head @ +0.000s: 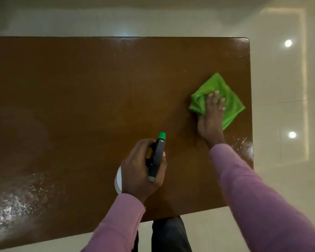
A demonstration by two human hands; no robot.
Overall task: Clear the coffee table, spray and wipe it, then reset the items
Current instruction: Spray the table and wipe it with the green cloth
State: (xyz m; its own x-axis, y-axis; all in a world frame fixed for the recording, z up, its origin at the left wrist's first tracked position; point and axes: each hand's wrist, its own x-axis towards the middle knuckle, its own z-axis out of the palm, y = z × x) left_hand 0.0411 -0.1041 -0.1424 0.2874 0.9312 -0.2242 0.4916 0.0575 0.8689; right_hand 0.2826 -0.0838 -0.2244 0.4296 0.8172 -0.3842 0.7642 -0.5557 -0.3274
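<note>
Fingers of your right hand [210, 113] press flat on the crumpled green cloth [219, 99] near the brown coffee table's [80, 88] corner; your left hand [144, 166] grips the spray bottle [157, 157].

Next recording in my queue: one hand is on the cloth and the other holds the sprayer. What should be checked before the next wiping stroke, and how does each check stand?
1. Items off the brown wooden table top: ok for the part in view.
2. Flat contact of the right hand on the green microfibre cloth: ok, fingers spread and pressing it down.
3. Secure grip of the left hand on the black spray bottle with a green nozzle: ok, fingers curled round it.
4. No spray droplets left on the table: not ok, wet patches show at the near left and beside the right wrist.
5. Liquid left in the bottle: cannot tell, the hand hides it.
</note>
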